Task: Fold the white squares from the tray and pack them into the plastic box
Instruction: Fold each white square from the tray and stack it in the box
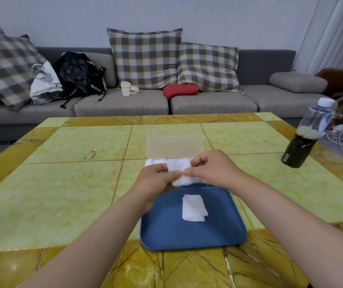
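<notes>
Because folding needs both edges steadied, we pinch one white square (pixel 180 173) between left hand (pixel 156 180) and right hand (pixel 213 170), fingers (pixel 199 161) grasping it over the blue tray (pixel 166 231), near the open plastic box (pixel 174 145); spare squares (pixel 194 207) wait below.

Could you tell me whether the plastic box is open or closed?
Open: the plastic box has its lid flipped back flat behind it.

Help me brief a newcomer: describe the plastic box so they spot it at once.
On the yellow-green tiled table, look just beyond the blue tray. The plastic box is the flat, see-through container, its lid open toward the sofa and white squares packed inside.
</notes>
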Demonstrator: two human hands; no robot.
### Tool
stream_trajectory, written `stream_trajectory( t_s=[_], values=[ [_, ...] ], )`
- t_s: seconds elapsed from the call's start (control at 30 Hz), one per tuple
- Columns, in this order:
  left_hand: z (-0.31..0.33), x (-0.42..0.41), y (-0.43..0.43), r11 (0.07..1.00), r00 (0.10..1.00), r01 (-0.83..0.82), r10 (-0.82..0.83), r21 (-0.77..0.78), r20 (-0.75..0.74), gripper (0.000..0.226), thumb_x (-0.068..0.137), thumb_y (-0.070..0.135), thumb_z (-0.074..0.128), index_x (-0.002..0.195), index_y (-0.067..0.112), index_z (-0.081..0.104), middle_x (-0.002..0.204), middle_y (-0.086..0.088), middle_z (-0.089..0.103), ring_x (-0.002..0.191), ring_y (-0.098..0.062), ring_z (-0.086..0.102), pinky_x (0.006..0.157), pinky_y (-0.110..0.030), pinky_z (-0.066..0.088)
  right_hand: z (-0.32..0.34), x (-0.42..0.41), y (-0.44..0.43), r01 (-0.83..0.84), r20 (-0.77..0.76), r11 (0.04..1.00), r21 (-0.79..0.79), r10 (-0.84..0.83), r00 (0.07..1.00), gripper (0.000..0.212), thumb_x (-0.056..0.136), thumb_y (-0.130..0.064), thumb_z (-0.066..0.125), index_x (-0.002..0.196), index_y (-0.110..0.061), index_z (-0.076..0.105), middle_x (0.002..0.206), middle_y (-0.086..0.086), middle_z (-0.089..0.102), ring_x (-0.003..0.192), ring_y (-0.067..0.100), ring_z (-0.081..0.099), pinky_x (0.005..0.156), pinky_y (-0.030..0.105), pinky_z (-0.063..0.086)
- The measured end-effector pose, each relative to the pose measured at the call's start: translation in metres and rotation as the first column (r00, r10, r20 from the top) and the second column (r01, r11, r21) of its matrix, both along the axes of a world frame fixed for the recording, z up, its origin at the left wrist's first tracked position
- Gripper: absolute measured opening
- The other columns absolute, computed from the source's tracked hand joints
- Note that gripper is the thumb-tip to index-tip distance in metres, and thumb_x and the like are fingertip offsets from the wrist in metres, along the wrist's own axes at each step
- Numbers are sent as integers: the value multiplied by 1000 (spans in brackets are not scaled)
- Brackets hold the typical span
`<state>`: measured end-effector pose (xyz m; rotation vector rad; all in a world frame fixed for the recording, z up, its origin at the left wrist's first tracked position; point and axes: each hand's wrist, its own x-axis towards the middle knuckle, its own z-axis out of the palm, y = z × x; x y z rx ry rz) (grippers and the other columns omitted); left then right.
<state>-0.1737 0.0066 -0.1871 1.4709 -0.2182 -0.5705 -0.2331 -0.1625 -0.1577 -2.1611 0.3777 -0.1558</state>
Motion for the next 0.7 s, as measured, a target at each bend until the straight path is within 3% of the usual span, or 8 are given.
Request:
stream_trajectory(
  t_s=[0.07, 0.13, 0.3, 0.4, 0.5, 0.7],
  values=[
    [-2, 1, 0, 1000, 1000, 3, -3, -5, -21, 18, 89, 5, 72, 107, 4, 72, 100, -9, 79, 90, -19, 76, 75, -26, 61, 0, -3, -1, -1, -52, 996, 93, 6, 999, 24, 82, -38, 79, 93, -17, 74, 89, -3, 72, 56, 13, 57, 49, 23, 41],
    [-2, 2, 0, 1000, 999, 21, -21, -1, -37, 17, 90, 5, 70, 107, 4, 72, 101, -9, 79, 93, -21, 76, 78, -28, 61, -3, -4, -2, -28, -106, 991, 133, 42, 993, 24, 86, -39, 76, 99, -19, 74, 95, -3, 73, 53, 12, 59, 48, 22, 38],
    [-14, 10, 2, 985, 991, -134, 135, 110, -1, 13, 89, 3, 71, 102, 4, 72, 102, -11, 77, 93, -25, 75, 76, -30, 62, -14, -4, -10, -123, -202, 977, -175, 86, 976, 28, 91, -29, 60, 94, -4, 74, 84, -5, 74, 55, 12, 58, 65, 26, 51],
    [-18, 12, 3, 979, 989, -144, 145, 141, 3, 13, 88, 3, 71, 101, 4, 71, 103, -11, 76, 96, -26, 74, 79, -33, 63, -24, -9, -7, -328, -388, 835, -442, 152, 909, 28, 83, -32, 71, 109, -22, 73, 93, -13, 64, 87, 12, 63, 79, 29, 54],
    [-17, 10, 3, 981, 990, -142, 141, 135, 17, 12, 89, 3, 71, 101, 5, 71, 103, -10, 76, 96, -25, 74, 82, -35, 62, -30, -11, 1, -412, -447, 731, -544, 164, 879, 41, 79, -40, 78, 117, -28, 68, 101, -13, 61, 93, 14, 58, 81, 32, 52],
    [-17, 12, 6, 977, 988, -152, 149, 150, 29, 12, 89, 4, 71, 101, 6, 70, 103, -9, 76, 94, -24, 74, 85, -39, 62, -33, -10, -5, -364, -404, 807, -465, 172, 898, 20, 74, -34, 83, 84, -30, 66, 87, -14, 65, 81, 9, 61, 68, 27, 49]
  ],
)
